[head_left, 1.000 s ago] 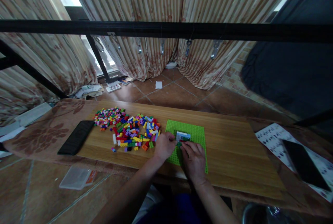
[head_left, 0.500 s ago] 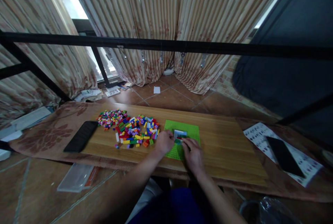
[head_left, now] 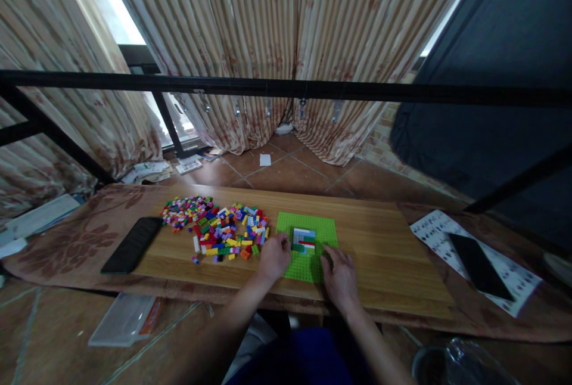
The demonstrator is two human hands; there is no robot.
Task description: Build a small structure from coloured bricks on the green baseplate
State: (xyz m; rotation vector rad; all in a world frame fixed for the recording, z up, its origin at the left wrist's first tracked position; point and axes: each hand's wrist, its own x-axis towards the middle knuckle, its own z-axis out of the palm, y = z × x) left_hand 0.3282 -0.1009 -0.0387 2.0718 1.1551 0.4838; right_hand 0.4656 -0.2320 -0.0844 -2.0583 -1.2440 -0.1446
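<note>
A bright green studded baseplate [head_left: 322, 227] lies on the wooden board, bearing a small build of toy bricks [head_left: 304, 241] in white, light blue, green and red. My left hand [head_left: 274, 257] is at the plate's left edge, just left of the build, its fingers curled together; whatever is between the fingertips is too small to make out. On the right, my right hand [head_left: 341, 276] rests over the plate's near right edge, fingers apart and holding nothing visible. Left of the plate spreads a pile of loose toy bricks [head_left: 232, 230] in many colours.
Smaller coloured pieces [head_left: 187, 211] are heaped at the back left, with a black phone [head_left: 133, 245] beside them. A printed sheet [head_left: 429, 224] with another dark phone [head_left: 480, 266] on it lies far right. A clear plastic tray [head_left: 120, 319] sits on the floor below.
My two hands have drawn apart from the build, the right one back and to the right, uncovering the bricks. The whole view has shifted slightly.
</note>
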